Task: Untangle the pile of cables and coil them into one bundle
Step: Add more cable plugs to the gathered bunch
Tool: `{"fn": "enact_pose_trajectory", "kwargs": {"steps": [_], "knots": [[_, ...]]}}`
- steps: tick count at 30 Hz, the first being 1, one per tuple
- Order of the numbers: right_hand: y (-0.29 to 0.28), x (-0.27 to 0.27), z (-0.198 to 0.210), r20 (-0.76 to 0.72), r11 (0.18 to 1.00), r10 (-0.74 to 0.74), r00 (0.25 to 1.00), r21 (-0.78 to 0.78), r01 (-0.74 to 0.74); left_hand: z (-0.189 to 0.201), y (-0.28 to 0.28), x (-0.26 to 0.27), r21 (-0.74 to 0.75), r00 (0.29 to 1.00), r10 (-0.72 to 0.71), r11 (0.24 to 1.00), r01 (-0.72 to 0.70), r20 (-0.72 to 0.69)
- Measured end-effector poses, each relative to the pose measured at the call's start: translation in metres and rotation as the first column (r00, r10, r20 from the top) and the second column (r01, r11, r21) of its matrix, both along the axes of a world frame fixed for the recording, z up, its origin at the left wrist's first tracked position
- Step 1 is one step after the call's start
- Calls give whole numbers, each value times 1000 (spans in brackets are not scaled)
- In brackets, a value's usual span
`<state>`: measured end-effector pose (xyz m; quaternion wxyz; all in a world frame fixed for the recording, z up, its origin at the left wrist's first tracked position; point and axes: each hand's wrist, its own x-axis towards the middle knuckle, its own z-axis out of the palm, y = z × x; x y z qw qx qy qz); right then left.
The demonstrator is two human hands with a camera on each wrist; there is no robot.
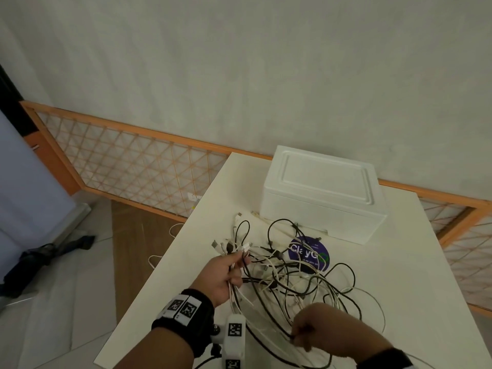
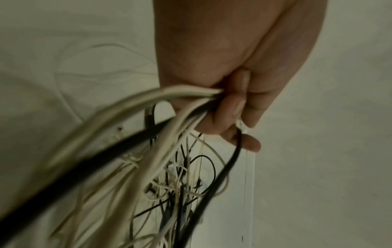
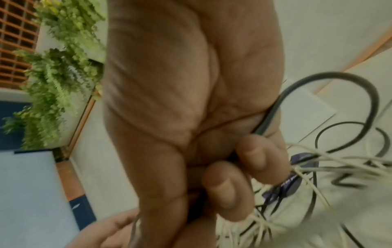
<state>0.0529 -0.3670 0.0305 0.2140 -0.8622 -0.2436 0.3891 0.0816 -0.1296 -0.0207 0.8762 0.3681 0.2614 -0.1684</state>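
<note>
Nearest, the right hand (image 1: 322, 328) pinches a thin black cable (image 3: 360, 94) at the white table's (image 1: 426, 262) near edge. Beyond, the left hand (image 1: 222, 275) grips gathered plug ends of the tangled black-and-white cable pile (image 1: 298, 278), spread beside a white foam box (image 1: 322, 193).

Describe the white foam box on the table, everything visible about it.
The white foam box looks like expanded polystyrene, rectangular with rounded corners. Its lid is on, with a raised panel outlined by a groove, and a seam runs round where lid meets base. It sits flat and upright at the far side of the white table, behind the tangle of cables, turned at an angle to the near edge. A black cable loop reaches its front wall; whether it touches is unclear. Neither hand is on it.
</note>
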Motion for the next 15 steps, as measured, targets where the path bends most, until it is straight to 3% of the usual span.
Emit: {"fn": "enact_pose_trajectory", "kwargs": {"steps": [6,9,15], "knots": [[-25,-1,8,-102,991,-33,994,-134,19,-1,18,15,-32,951,308,951,-307,36],[-38,-1,6,-70,982,-124,990,-152,112,2,24,15,30,949,300,952,-304,100],[-53,-1,12,-76,962,-172,982,-229,151,3,31,8,145,928,304,930,-338,217]]}}
